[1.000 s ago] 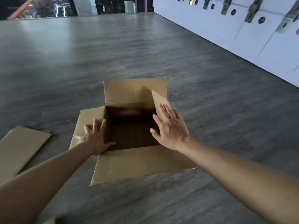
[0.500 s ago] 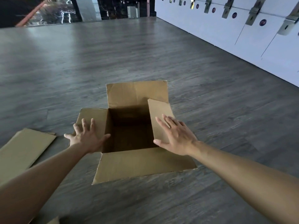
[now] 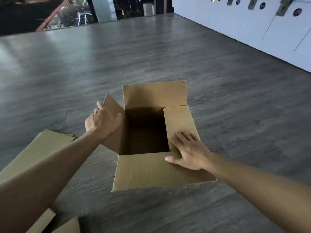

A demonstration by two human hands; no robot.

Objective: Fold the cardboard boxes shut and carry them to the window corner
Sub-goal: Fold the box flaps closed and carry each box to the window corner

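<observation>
An open brown cardboard box (image 3: 151, 170) stands on the grey floor in front of me, its inside dark and empty. My left hand (image 3: 102, 121) grips the left flap (image 3: 111, 106) and holds it raised at a slant. My right hand (image 3: 190, 153) lies flat with straight fingers on the right flap (image 3: 180, 120), its thumb reaching onto the near flap. The far flap (image 3: 154, 95) stands up and the near flap lies spread toward me.
A flattened cardboard box (image 3: 38, 152) lies on the floor at my left, with more cardboard pieces (image 3: 67, 226) at the bottom left edge. White lockers (image 3: 269, 31) line the right wall. Dark glass (image 3: 67, 12) runs along the far end.
My left hand has taken hold of the left flap and lifted it off the floor. My right hand has slid down the right flap toward the near corner.
</observation>
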